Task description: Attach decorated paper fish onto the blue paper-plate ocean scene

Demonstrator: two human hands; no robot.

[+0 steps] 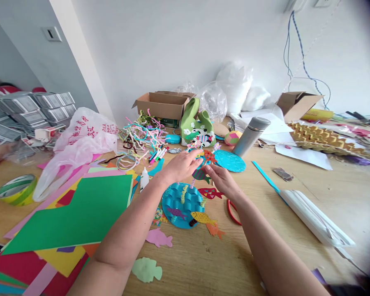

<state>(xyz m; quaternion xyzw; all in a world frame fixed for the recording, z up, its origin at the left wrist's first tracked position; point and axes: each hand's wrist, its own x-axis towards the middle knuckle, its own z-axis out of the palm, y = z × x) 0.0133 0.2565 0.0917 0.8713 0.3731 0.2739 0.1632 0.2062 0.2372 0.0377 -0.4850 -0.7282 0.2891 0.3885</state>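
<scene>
Over the middle of the wooden table, my left hand (pixel 185 165) and my right hand (pixel 221 179) are close together around an orange-red paper fish (pixel 208 156) with dots. The fingers of both are bent in against it. A green striped fish (pixel 200 175) hangs just below them. Nearer to me lies a round blue paper piece (pixel 172 196) with curled strips, twisted stems, a purple fish (pixel 176 213) and a yellow fish (pixel 202 217). A red fish (pixel 210 193) sits at its right. Pink (pixel 159 238) and pale green (pixel 146 269) fish lie flat in front.
Coloured paper sheets (pixel 77 209) cover the left side, with tape (pixel 17 190) beyond. Behind stand a green bag (pixel 188 125), a flask (pixel 251 135) and a cardboard box (pixel 163 105). Red-handled scissors (pixel 233 212) and a white power strip (pixel 316 218) lie at right.
</scene>
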